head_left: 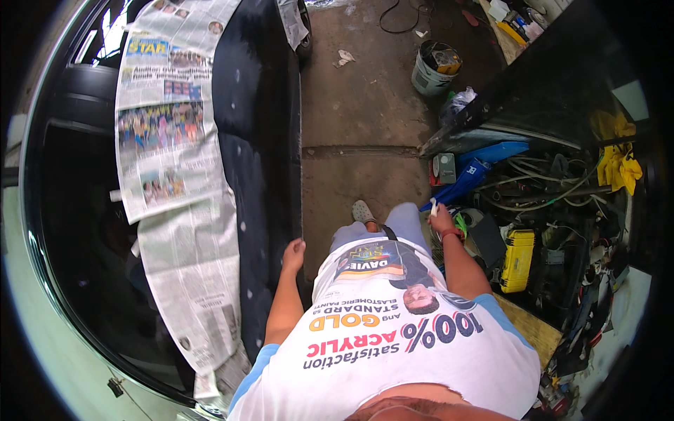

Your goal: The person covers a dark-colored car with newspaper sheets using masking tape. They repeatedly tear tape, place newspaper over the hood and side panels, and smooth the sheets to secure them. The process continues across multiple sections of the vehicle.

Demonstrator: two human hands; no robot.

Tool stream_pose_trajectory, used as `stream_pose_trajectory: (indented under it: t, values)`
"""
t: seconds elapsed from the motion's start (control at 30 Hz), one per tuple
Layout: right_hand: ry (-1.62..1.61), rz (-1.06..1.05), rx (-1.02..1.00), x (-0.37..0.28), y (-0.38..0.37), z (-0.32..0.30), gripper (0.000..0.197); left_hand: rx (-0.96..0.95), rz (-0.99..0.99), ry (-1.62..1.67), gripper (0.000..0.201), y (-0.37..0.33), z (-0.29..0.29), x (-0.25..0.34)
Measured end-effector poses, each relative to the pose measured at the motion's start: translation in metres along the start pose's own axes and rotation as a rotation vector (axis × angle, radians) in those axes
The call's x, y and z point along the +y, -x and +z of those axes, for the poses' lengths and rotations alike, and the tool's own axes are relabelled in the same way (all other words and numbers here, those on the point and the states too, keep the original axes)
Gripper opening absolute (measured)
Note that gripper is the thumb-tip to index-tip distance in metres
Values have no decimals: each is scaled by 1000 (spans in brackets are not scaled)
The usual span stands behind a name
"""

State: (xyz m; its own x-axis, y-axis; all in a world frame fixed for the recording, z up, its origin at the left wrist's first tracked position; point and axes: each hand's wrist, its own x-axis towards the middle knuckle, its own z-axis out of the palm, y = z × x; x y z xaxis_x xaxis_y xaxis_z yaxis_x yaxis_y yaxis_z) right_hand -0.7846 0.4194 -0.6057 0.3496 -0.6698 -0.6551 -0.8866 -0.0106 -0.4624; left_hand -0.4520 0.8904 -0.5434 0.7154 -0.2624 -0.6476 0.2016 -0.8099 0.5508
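Note:
My left hand (294, 254) hangs beside the edge of a long dark car panel (256, 140) dotted with small pale spots. Its fingers are curled closed, and whatever may be inside them is hidden. Newspaper sheets (168, 91) cover the strip of the car to the left of that panel. On my other side, my right hand (444, 220) is closed around a small white piece (433, 206), too small to name. That hand is away from the car, close to a bright green item (460, 223) and some clutter.
A white bucket (433, 74) filled with things stands ahead on the brown floor (358, 105). To the right are a dark upright panel (533, 77), a blue plastic piece (484, 165), coiled hoses (533, 184), a yellow case (518, 261) and a wooden board (526, 327).

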Motion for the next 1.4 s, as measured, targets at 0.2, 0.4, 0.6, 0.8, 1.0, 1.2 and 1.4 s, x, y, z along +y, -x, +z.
stream_pose_trajectory:
  t: [0.2, 0.4, 0.6, 0.8, 1.0, 1.2, 1.4]
  values:
    - [-111, -45, 72, -110, -95, -31, 73, 76, 194, -34, 41, -118, -59, 211]
    - [132, 6, 15, -174, -187, -54, 69, 87, 6, 89, 39, -189, -48, 210]
    - [4, 92, -69, -232, -331, -110, 67, -326, -218, 74, 36, -207, 23, 191]
    - [175, -97, 16, -378, -453, -198, 60, -28, -206, 54, 51, -260, 0, 360]
    - [-81, -237, 4, -523, -576, -232, 52, 446, 351, 80, 37, -336, -146, 611]
    - [123, -461, 65, -616, -673, -226, 61, 1161, 965, -404, 32, -292, -404, 875]
    - [93, -303, -11, -693, -704, -233, 69, 1642, 944, -872, 31, -262, -641, 1033]
